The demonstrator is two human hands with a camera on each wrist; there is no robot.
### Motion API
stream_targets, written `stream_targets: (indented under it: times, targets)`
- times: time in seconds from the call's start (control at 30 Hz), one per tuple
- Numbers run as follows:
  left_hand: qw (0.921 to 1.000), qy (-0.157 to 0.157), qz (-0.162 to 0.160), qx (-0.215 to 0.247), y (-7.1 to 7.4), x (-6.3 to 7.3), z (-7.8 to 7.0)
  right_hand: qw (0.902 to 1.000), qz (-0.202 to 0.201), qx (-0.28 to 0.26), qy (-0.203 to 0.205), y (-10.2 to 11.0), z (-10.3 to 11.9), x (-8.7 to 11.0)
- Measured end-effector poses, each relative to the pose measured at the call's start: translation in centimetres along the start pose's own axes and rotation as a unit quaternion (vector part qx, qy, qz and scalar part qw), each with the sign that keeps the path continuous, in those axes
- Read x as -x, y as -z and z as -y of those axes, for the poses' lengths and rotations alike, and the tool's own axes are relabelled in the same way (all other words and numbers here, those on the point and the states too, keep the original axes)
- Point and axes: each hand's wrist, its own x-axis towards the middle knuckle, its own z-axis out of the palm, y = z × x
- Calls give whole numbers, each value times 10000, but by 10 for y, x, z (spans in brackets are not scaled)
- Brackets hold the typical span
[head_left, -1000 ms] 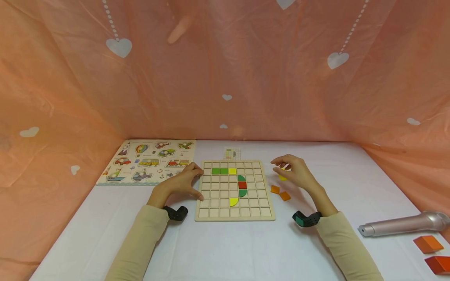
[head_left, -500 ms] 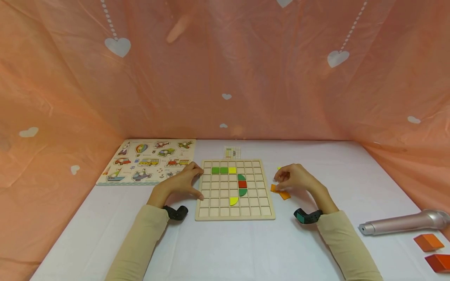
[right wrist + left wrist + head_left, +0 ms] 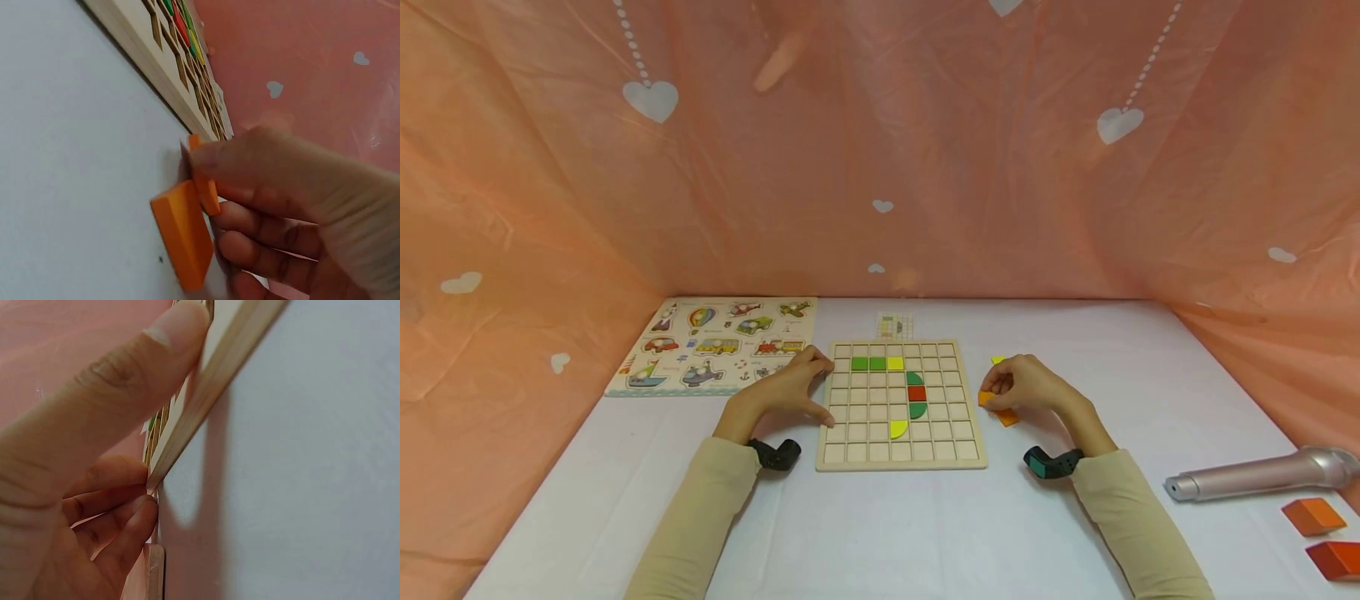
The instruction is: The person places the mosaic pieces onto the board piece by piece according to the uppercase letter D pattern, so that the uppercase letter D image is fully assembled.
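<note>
The wooden grid board (image 3: 901,467) lies in the middle of the head view. Green square tiles (image 3: 868,364), a yellow square, a red square (image 3: 917,393), two green rounded tiles and a yellow rounded tile (image 3: 898,430) sit in its cells. My left hand (image 3: 784,388) rests at the board's left edge, thumb and fingers spread apart; the left wrist view shows the thumb (image 3: 125,381) on the rim. Right of the board, my right hand (image 3: 1033,385) pinches an orange square tile (image 3: 205,184). A second orange tile (image 3: 184,237) lies right beside it.
A yellow tile (image 3: 997,360) lies partly behind the right hand. Beyond the board is a small pattern card (image 3: 895,326). A vehicle picture puzzle (image 3: 718,321) lies at the back left. At the right are a silver microphone-like cylinder (image 3: 1247,481) and orange (image 3: 1313,517) and red blocks (image 3: 1337,561).
My right hand has come down from near the yellow tile to the orange tiles and now pinches one of them. The left hand has stayed at the board's edge.
</note>
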Motion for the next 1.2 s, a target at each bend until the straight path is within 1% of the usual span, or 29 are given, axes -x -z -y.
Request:
stream_targets:
  times: [0.1,0.23,0.4,0.5,0.6,0.8,1.0,1.2]
  targets:
    - [10000,-3,-3,25,0,1,0,9999,-140,-3,63,0,1,-1]
    - [10000,1,7,33,0,1,0,9977,-607,-109,293,-2,8,-3]
    - [10000,-36,12,7,0,0,1,9875,-1204,-268,982,-13,32,-9]
    - [10000,-55,16,9,1,0,1,9819,-1317,-243,1340,-24,48,-15]
    - [10000,-67,12,20,1,0,0,9806,-1234,-193,1509,-37,64,-19]
    - [10000,-39,6,8,1,0,0,9789,-824,-121,1868,-61,87,-26]
    - [10000,33,13,10,1,0,-1,9769,-573,46,2059,-81,95,-31]
    - [10000,-26,-16,-22,0,1,-1,9716,-486,473,2269,-90,100,-32]
